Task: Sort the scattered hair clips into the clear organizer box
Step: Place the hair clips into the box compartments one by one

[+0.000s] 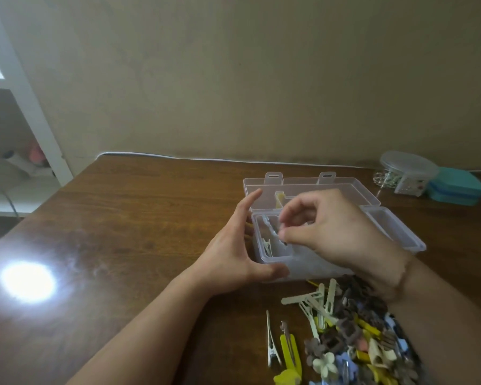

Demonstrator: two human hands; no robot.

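Placing step: your left hand [233, 257], fingers spread, steadies the clear organizer box [400, 232] on the tabletop [122, 218] while your right hand [331, 234] pinches a small dark clip over its left compartment; release it next, then return to the pile of hair clips [353, 337].

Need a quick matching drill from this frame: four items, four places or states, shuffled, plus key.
Items:
1. left hand
2. right hand
3. teal case
4. loose clip pile

Places/states:
A. far right of table, beside a round clear container
B. braced against the organizer box near-left corner
C. on the table, nearer than the box
D. over the box, pinching a small clip

Pairs: 1-B, 2-D, 3-A, 4-C
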